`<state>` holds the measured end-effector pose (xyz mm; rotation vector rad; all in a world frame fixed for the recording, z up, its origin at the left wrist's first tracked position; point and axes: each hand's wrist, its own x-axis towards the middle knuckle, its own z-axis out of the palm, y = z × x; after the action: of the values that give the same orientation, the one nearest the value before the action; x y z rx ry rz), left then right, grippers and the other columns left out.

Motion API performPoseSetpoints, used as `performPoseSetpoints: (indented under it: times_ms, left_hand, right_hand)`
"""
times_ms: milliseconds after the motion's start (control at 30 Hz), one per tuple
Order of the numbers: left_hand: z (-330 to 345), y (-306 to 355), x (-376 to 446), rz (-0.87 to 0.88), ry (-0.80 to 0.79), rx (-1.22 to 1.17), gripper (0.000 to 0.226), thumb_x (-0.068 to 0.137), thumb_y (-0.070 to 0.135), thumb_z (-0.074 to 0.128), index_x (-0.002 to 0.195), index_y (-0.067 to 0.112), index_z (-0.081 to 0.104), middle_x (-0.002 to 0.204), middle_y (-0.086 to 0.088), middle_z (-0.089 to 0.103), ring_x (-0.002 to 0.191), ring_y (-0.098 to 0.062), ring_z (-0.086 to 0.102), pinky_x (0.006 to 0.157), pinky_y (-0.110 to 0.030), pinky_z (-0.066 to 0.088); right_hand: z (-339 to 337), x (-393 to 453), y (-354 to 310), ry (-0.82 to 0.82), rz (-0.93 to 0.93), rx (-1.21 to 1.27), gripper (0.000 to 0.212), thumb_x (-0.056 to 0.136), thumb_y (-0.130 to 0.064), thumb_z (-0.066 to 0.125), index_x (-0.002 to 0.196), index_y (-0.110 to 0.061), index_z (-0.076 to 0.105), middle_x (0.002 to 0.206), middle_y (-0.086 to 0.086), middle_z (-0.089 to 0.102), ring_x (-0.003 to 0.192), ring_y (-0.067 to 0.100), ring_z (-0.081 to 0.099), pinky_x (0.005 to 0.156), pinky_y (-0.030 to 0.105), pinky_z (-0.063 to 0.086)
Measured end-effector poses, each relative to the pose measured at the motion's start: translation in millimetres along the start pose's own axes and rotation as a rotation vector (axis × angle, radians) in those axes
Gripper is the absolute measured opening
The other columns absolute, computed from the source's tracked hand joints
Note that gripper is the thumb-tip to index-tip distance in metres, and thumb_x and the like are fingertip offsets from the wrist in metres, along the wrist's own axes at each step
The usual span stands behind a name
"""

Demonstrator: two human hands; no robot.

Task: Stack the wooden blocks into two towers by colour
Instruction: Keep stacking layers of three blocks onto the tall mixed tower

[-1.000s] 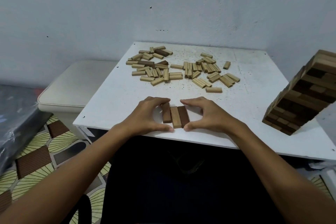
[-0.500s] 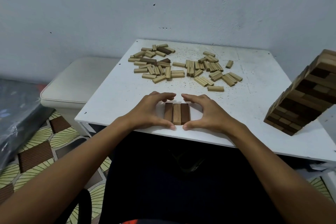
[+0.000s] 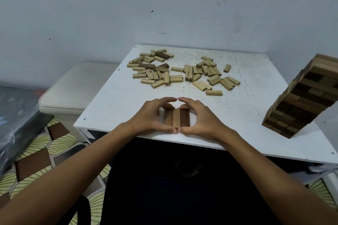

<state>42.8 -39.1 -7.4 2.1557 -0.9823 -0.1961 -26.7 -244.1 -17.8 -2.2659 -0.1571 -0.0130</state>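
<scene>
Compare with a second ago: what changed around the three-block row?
The three-block row went from skewed to squared and flush. Left hand and right hand closed in until fingertips nearly meet beyond it. Loose blocks and tower unchanged.

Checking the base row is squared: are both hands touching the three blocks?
Touching. Head view shows the left hand and right hand cupped around the three-block row, thumbs against its near end.
</scene>
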Motion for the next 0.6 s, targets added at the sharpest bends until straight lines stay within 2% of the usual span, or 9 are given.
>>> performPoseSetpoints:
  times_ms: [100,167,267,433,533,600]
  left_hand:
    - [0,2,2,-0.018,-0.009,-0.025,0.092,0.05,0.063,0.079,0.131,0.041,0.041,0.117,0.006,0.065,0.104,0.014,0.053,0.08,-0.006,0.038]
    - [-3,6,5,-0.013,-0.008,-0.031,0.091,0.049,0.062,0.08,0.129,0.041,0.041,0.115,0.008,0.067,0.105,0.009,0.056,0.081,-0.011,0.04]
    - [-18,23,18,0.048,0.016,-0.048,0.088,0.048,0.057,0.081,0.124,0.037,0.043,0.107,0.012,0.068,0.103,0.006,0.058,0.074,-0.01,0.038]
    - [-58,81,63,0.199,0.046,-0.035,0.086,0.045,0.053,0.084,0.12,0.035,0.045,0.103,0.013,0.069,0.103,0.007,0.057,0.074,-0.014,0.043]
    - [-77,124,94,0.311,0.042,-0.026,0.093,0.046,0.051,0.085,0.125,0.025,0.044,0.103,0.012,0.071,0.099,-0.002,0.061,0.074,-0.021,0.046]
    - [-84,151,111,0.367,0.033,-0.031,0.098,0.044,0.051,0.086,0.127,0.024,0.041,0.102,0.011,0.071,0.102,-0.006,0.063,0.072,-0.018,0.046]
  right_hand:
    - [-2,-2,-4,-0.005,-0.005,0.011,0.094,0.058,-0.037,0.082,0.14,-0.044,0.035,0.114,-0.022,0.051,0.124,0.011,0.047,0.108,0.041,0.04]
    - [-7,-2,-10,0.002,-0.006,0.008,0.094,0.059,-0.033,0.084,0.141,-0.04,0.036,0.116,-0.014,0.055,0.122,0.013,0.048,0.105,0.037,0.042]
    - [-30,0,-24,0.05,-0.023,-0.015,0.093,0.06,-0.033,0.084,0.141,-0.034,0.039,0.123,0.0,0.06,0.118,0.013,0.051,0.094,0.028,0.041]
    - [-98,2,-63,0.185,-0.075,-0.084,0.087,0.063,-0.028,0.087,0.138,-0.028,0.043,0.124,0.0,0.06,0.119,0.01,0.053,0.095,0.027,0.045]
    - [-148,-5,-86,0.263,-0.095,-0.169,0.085,0.063,-0.028,0.087,0.137,-0.026,0.044,0.12,0.0,0.061,0.115,0.011,0.054,0.087,0.018,0.044]
    - [-177,-14,-97,0.306,-0.102,-0.228,0.086,0.064,-0.031,0.087,0.138,-0.024,0.044,0.123,0.0,0.059,0.115,0.011,0.054,0.084,0.013,0.042]
